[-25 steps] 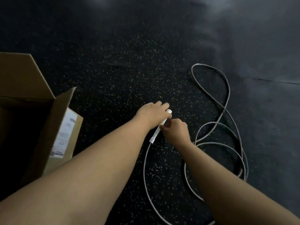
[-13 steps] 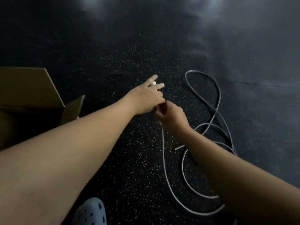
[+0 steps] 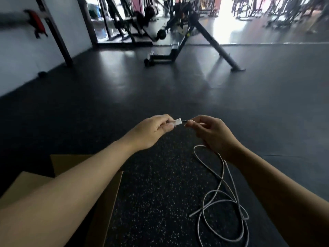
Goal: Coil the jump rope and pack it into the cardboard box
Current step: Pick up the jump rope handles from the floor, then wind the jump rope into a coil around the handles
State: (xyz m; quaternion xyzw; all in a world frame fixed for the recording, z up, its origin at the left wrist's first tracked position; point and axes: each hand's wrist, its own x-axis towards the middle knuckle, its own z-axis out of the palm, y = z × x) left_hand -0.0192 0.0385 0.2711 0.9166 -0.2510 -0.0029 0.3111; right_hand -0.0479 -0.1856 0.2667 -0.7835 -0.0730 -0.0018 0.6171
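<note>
My left hand (image 3: 153, 129) grips the white handle (image 3: 177, 122) of the jump rope, held up in front of me. My right hand (image 3: 211, 134) pinches the grey rope right at the handle's tip. From there the jump rope (image 3: 222, 177) hangs down and lies in loose loops on the speckled black floor at the lower right. A second handle (image 3: 197, 212) rests on the floor among the loops. The open cardboard box (image 3: 110, 198) stands at the lower left, mostly hidden under my left forearm.
A black weight bench frame (image 3: 188, 50) stands on the rubber floor ahead. More gym machines fill the bright background. A white wall with a dark post (image 3: 58, 38) runs along the left.
Both hands lifted the handle off the floor and raised it. My head tilted up, so the gym room came into view. The box slid to the lower left of the view.
</note>
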